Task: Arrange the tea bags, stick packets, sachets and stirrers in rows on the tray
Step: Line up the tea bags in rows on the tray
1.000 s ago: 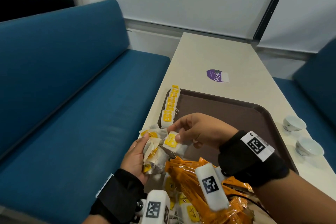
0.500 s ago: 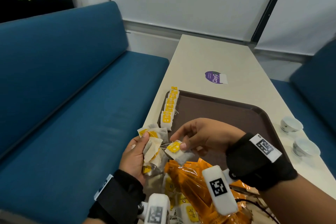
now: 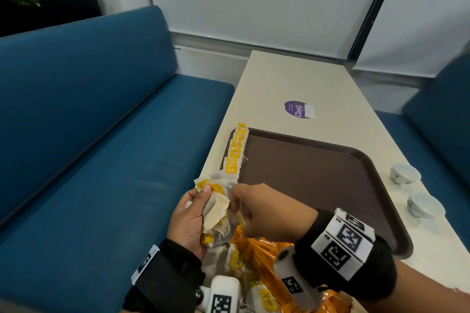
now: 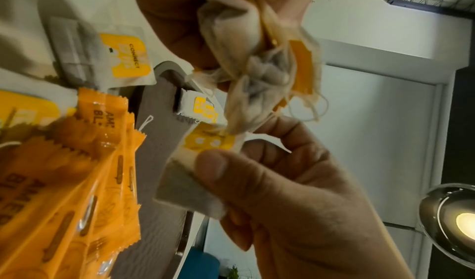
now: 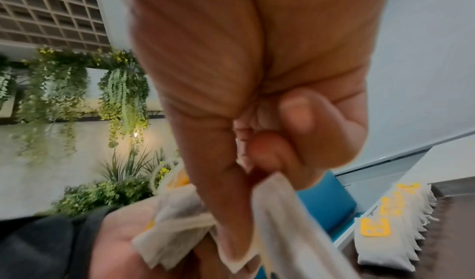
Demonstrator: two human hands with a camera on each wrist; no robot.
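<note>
My left hand [image 3: 206,193] grips a crumpled bunch of tea bags [image 3: 216,207] with yellow tags, just off the near left corner of the brown tray [image 3: 318,173]. Right against that bunch, my right hand [image 3: 235,198] pinches one tea bag [image 4: 187,186] between thumb and forefinger; the head view mostly hides it. In the right wrist view the same tea bag [image 5: 282,212] hangs below the fingers. A row of tea bags [image 3: 236,152] lies along the tray's left edge. Orange stick packets [image 3: 259,259] and loose tea bags [image 3: 264,300] are heaped below my hands.
The tray sits on a cream table [image 3: 292,79] with a purple sticker [image 3: 298,109] beyond it. Two small white cups [image 3: 404,173] stand to the right of the tray. A blue bench [image 3: 101,160] runs along the table's left side.
My right hand, still pinching its tea bag, has moved left and now sits against the bunch in my left hand. The left hand has stayed in place.
</note>
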